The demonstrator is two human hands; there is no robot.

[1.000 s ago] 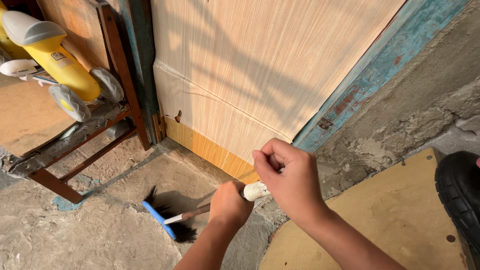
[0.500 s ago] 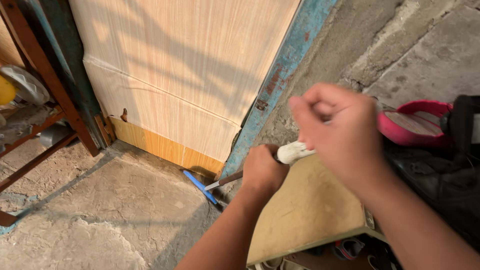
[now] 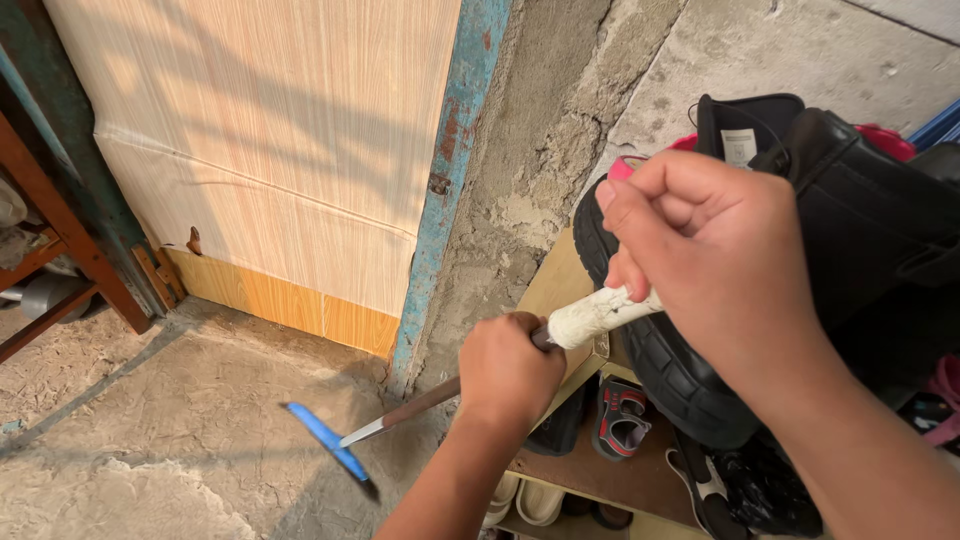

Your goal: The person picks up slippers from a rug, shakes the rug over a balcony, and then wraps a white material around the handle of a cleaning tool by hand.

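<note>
Both my hands grip a long-handled broom. My right hand [image 3: 715, 255] closes on the white-wrapped top end of the handle [image 3: 595, 316]. My left hand [image 3: 510, 368] clasps the brown shaft [image 3: 420, 402] lower down. The blue broom head [image 3: 328, 448] with dark bristles hovers just over the rough concrete floor [image 3: 160, 420], near the foot of a blue door frame [image 3: 450, 190] and a wood-grain door [image 3: 270, 150].
A black boot [image 3: 830, 250] and pink item sit on a wooden shoe rack [image 3: 560, 290] at right, with sandals and shoes [image 3: 620, 415] on lower shelves. A reddish wooden frame [image 3: 70, 250] stands at left. A rough plaster wall [image 3: 600, 100] rises behind.
The view has swung right, from the red frame and toy to the shoe rack. The broom head has moved out from the door's base onto the open floor. Both hands kept their grip.
</note>
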